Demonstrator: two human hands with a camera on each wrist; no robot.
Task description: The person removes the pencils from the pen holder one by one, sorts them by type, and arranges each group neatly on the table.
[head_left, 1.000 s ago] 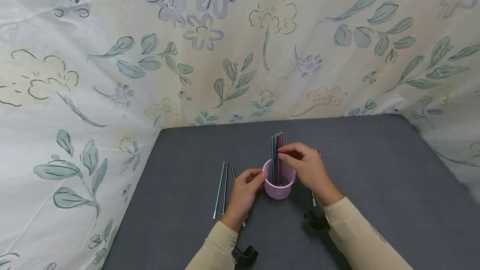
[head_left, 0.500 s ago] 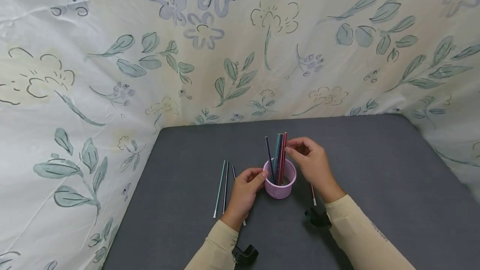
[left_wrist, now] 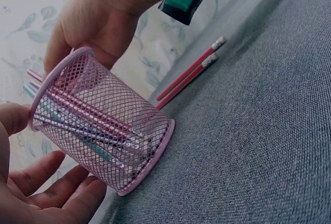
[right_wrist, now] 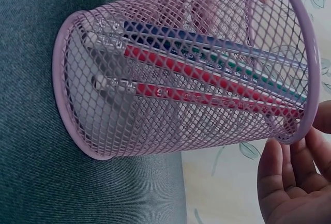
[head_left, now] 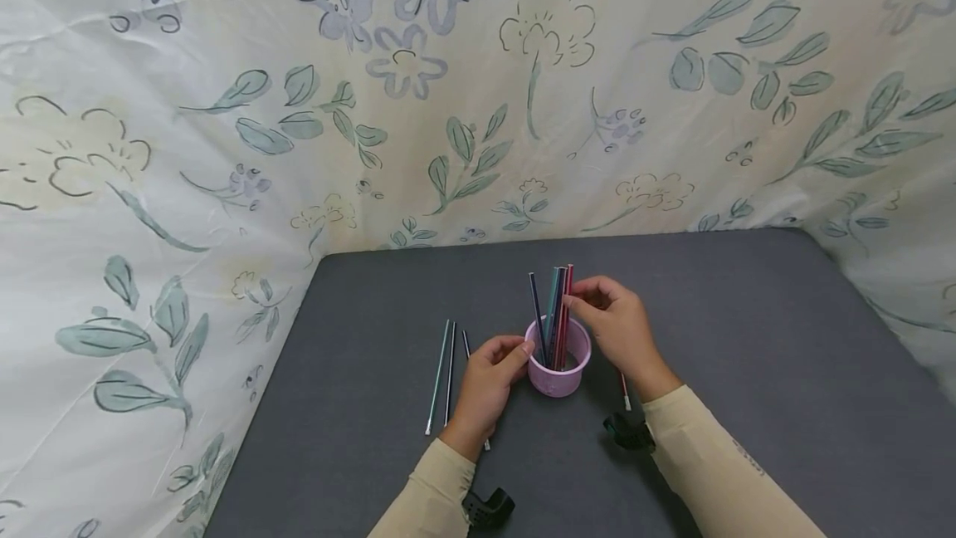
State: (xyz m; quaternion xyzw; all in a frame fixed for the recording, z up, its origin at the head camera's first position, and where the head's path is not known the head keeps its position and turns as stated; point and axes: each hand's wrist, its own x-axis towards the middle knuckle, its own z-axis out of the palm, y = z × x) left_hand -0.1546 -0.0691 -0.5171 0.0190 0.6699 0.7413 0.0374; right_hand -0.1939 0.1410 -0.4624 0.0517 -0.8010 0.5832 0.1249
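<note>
A pink mesh pencil cup stands upright on the grey surface, with several pencils leaning in it, their eraser ends down. My left hand holds the cup at its left side, thumb on the rim. At the right, my right hand pinches a red pencil near its upper end, above the rim. Through the mesh in the right wrist view I see two red pencils, a blue pencil and a green one.
Left of the cup lie a teal pencil, a dark pencil and another dark pencil partly behind my left hand. Two red pencils lie on the other side. A floral cloth hangs behind the grey tabletop.
My right hand has shifted slightly right from the pencil bunch and back a little toward it. The pencils have spread apart, one dark pencil now leaning left. My left hand stays at the cup.
</note>
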